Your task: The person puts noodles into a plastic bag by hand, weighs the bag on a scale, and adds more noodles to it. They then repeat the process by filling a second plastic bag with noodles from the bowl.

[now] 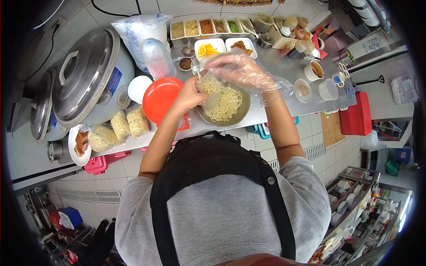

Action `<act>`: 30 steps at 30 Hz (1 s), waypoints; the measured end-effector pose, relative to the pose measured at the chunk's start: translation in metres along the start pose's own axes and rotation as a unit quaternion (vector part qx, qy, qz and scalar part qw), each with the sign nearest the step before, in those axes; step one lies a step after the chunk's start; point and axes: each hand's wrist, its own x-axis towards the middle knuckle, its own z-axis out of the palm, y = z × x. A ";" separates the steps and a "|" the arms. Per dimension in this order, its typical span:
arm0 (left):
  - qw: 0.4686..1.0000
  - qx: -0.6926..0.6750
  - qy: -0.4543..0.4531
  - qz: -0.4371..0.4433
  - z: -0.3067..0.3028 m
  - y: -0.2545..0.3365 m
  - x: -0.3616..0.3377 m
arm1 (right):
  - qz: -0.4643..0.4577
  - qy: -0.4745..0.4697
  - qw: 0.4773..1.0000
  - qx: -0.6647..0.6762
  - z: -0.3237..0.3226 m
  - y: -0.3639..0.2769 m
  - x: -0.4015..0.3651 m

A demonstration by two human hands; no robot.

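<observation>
A wide bowl with pale noodles rests at the counter's front edge. My bare left hand is closed on a clear plastic bag at the bowl's left side, with noodles showing in or behind the bag. Above the bowl, my right hand wears a loose clear plastic glove. Its fingers point left, near the bag's top, and are blurred, so what they hold, if anything, cannot be made out. An orange-red round lid or plate lies left of my left hand.
Large lidded pots and bagged noodles stand left. Behind are topping trays, two square white dishes and a plastic bag bundle. Sauce bottles and cups are right. A shelf rack stands lower right.
</observation>
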 end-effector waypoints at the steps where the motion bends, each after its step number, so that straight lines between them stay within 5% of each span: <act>1: 1.000 -0.009 0.002 0.017 -0.001 -0.002 0.000 | -0.029 0.032 0.998 0.051 -0.003 0.021 0.002; 4: 1.000 -0.012 0.005 0.025 -0.006 -0.004 -0.003 | -0.027 0.068 0.995 0.070 0.004 0.046 0.002; 8: 1.000 -0.013 0.004 0.016 -0.006 -0.004 -0.003 | 0.018 0.061 0.996 -0.061 0.047 0.096 -0.002; 10: 1.000 -0.010 0.011 0.020 -0.005 0.001 -0.006 | 0.188 -0.053 0.976 -0.099 0.051 0.099 -0.002; 11: 1.000 -0.006 0.014 0.021 -0.004 0.003 -0.008 | 0.195 -0.071 0.972 -0.110 0.043 0.078 0.001; 12: 1.000 -0.007 0.016 0.020 -0.005 0.001 -0.006 | 0.194 -0.073 0.972 -0.110 0.036 0.068 0.002; 14: 1.000 -0.003 0.010 0.010 -0.005 -0.003 -0.003 | 0.161 -0.006 0.967 0.196 0.025 0.055 -0.001; 16: 1.000 -0.011 0.012 0.017 -0.002 0.000 -0.002 | 0.107 0.009 0.972 0.209 0.018 0.040 0.004; 18: 0.999 -0.020 0.019 0.027 -0.003 0.007 -0.001 | -0.032 -0.034 0.998 0.041 0.009 0.021 0.013; 24: 0.995 -0.083 0.016 0.047 -0.022 0.058 -0.028 | -0.024 0.078 0.987 -0.138 -0.002 -0.017 0.032; 26: 0.993 -0.075 0.030 0.089 -0.028 0.075 -0.043 | -0.109 0.206 0.915 -0.328 0.019 -0.011 0.043; 27: 0.990 -0.086 0.040 0.107 -0.032 0.077 -0.046 | -0.073 0.143 0.954 -0.253 0.019 -0.011 0.053; 30: 0.984 -0.114 0.062 0.126 -0.043 0.090 -0.066 | -0.038 0.111 0.960 -0.256 0.014 -0.020 0.077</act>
